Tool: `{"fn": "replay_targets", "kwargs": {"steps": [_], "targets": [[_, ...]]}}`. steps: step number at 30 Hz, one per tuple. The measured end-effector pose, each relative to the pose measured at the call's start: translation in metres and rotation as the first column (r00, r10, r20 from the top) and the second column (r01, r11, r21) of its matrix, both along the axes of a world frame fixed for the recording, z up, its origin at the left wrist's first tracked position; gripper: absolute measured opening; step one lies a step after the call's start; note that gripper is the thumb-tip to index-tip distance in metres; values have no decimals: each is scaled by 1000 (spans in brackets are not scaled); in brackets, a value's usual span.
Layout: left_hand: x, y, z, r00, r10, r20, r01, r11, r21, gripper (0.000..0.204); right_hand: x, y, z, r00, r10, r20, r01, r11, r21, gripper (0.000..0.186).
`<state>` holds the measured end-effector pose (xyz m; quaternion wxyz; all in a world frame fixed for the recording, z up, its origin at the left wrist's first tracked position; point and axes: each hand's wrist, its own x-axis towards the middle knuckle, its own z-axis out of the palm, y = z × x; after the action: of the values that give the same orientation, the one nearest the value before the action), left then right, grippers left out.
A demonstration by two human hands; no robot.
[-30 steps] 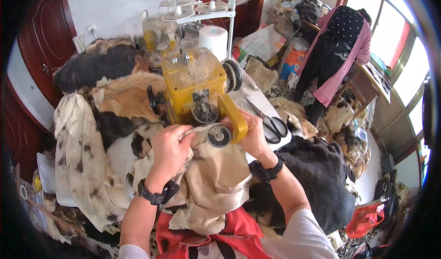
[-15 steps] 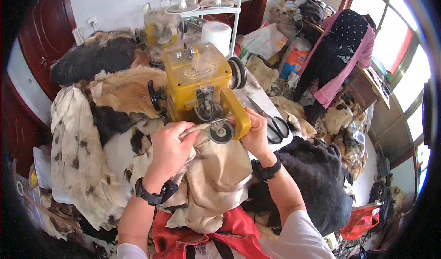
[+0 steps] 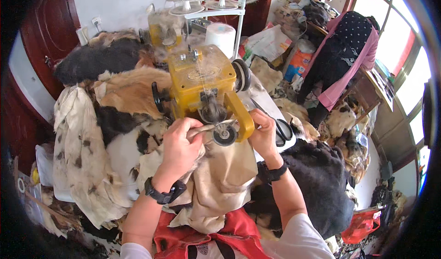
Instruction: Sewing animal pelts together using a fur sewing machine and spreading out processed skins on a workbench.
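Note:
A yellow fur sewing machine (image 3: 202,75) stands before me, dusted with loose fluff, with two round feed discs (image 3: 224,134) at its front. My left hand (image 3: 181,142) is closed just left of the discs, thumb and fingers pinching the edge of a pale hide (image 3: 225,167). That edge runs in between the discs, while the rest of the hide hangs down over my lap. To the right of the machine's curved yellow arm (image 3: 245,123), my right hand (image 3: 264,135) is closed, its fingers bunched. Whatever lies between those fingertips is hidden.
Black-handled scissors (image 3: 282,132) lie on the table right of my right hand. Furs and hides (image 3: 87,153) are heaped at the left, and a black fur (image 3: 312,185) at the right. A white thread cone (image 3: 220,37) stands behind the machine. A person in pink (image 3: 342,61) bends over a desk.
The whole view has shifted slightly. My left hand is a little closer to the discs, and my right fingers have drawn back to the right of the yellow arm.

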<state>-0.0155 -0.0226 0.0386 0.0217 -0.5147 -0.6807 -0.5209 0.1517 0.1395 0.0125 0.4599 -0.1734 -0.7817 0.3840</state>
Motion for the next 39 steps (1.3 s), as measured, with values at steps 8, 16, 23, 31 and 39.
{"fn": "replay_targets", "kwargs": {"steps": [8,16,23,31,39], "targets": [[7,10,4,977,-26,212,62,984,-167,20,13,7,-2,999,-29,38,38,964,-264,10],[-81,-1,27,912,133,-387,-107,990,88,39,25,4,-11,998,-19,66,37,962,-270,19],[-134,30,5,920,10,-391,-2,1000,19,27,26,-14,-11,997,0,76,14,984,-178,31],[-161,46,45,527,56,848,351,895,-277,43,19,-25,-16,992,-93,90,113,961,-251,28],[-133,37,-5,922,8,-388,69,980,186,29,24,-24,-14,982,-155,110,174,966,-190,25]]}}
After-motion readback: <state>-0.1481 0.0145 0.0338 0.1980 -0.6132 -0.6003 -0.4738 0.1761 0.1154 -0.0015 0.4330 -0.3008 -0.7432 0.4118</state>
